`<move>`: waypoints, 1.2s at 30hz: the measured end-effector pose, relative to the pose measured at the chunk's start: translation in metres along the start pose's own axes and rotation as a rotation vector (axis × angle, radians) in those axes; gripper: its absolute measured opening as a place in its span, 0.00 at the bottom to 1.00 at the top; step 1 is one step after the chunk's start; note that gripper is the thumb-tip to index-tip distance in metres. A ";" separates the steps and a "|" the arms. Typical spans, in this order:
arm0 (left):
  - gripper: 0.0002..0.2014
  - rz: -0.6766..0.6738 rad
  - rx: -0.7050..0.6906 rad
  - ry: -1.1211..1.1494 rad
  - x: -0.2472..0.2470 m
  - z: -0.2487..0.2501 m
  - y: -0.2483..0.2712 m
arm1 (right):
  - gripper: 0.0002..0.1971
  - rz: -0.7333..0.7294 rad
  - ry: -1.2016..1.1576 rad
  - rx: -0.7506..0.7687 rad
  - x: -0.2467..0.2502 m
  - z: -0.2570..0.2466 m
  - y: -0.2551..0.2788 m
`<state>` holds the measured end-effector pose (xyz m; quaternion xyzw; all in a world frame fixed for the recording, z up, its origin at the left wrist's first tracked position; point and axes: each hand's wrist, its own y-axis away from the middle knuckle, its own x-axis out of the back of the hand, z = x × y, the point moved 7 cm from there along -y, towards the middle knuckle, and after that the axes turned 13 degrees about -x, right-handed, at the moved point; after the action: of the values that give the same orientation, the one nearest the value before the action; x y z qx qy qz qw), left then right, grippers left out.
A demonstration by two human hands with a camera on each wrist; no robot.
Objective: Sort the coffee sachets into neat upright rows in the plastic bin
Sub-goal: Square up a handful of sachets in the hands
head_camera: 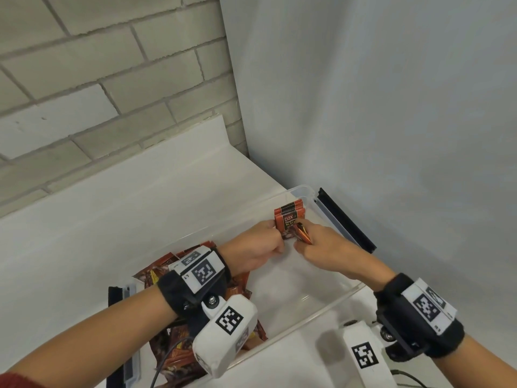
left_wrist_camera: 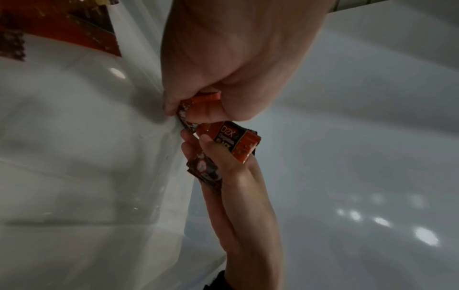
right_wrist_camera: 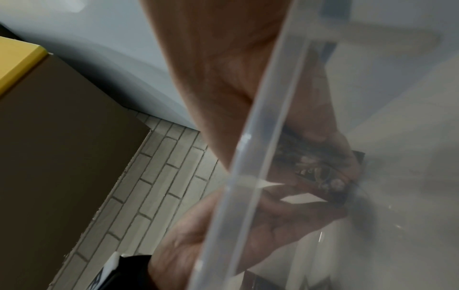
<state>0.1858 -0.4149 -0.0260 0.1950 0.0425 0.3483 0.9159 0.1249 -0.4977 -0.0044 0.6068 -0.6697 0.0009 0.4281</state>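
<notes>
A clear plastic bin [head_camera: 313, 313] sits on a white counter. A short upright row of orange and black coffee sachets [head_camera: 289, 215] stands in its far right corner. My left hand [head_camera: 277, 242] pinches a sachet [left_wrist_camera: 201, 102] at the front of that row. Touching it, my right hand [head_camera: 300, 242] grips a small bunch of sachets [left_wrist_camera: 234, 141], tilted against the row. A loose pile of sachets [head_camera: 173, 271] fills the bin's left end, partly hidden by my left wrist. In the right wrist view, both hands and a sachet [right_wrist_camera: 320, 176] show blurred through the bin wall [right_wrist_camera: 248, 157].
Black latches sit on the bin's right end [head_camera: 347, 219] and left end [head_camera: 116, 331]. A brick wall [head_camera: 98, 93] stands behind the counter and a plain grey wall [head_camera: 391, 107] rises right beside the bin. A brown box with a yellow top [right_wrist_camera: 62, 137] stands nearby.
</notes>
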 end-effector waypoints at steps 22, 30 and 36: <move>0.19 0.081 0.009 0.050 -0.005 0.008 0.017 | 0.08 0.077 -0.067 0.036 0.017 -0.033 -0.012; 0.16 0.083 -0.017 0.118 -0.010 0.018 0.025 | 0.11 0.003 -0.229 0.040 0.017 -0.034 -0.014; 0.19 0.090 -0.042 0.076 -0.009 0.025 0.027 | 0.08 -0.009 -0.216 0.022 0.014 -0.041 -0.015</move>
<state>0.1672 -0.4107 0.0066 0.1642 0.0610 0.3970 0.9009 0.1623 -0.4912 0.0216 0.6110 -0.7093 -0.0591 0.3465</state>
